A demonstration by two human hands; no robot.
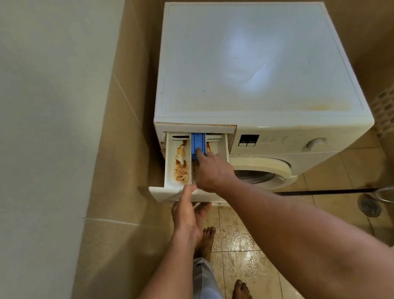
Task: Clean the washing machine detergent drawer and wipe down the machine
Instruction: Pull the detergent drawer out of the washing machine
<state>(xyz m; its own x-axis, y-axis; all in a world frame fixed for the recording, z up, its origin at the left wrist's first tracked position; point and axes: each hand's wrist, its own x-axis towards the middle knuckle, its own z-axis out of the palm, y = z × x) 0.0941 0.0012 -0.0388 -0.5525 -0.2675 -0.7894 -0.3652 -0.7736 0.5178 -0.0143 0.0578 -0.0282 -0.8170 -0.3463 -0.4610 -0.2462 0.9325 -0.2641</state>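
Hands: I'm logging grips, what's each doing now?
Left hand: grips the drawer front.
Right hand: open, finger pressing the blue insert.

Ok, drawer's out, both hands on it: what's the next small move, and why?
Probably press the blue insert down with the right hand and slide the drawer free with the left hand: a right finger sits on that insert, the left grips the front, and orange residue needs washing out.

Both bare forearms reach forward. The left hand (pixel 188 213) pinches the drawer front (pixel 164 191), thumb on top, fingers curled beneath. Beyond and right of it, the right hand (pixel 211 173) lies palm down, forefinger pressing the blue insert (pixel 198 140), other fingers bent.
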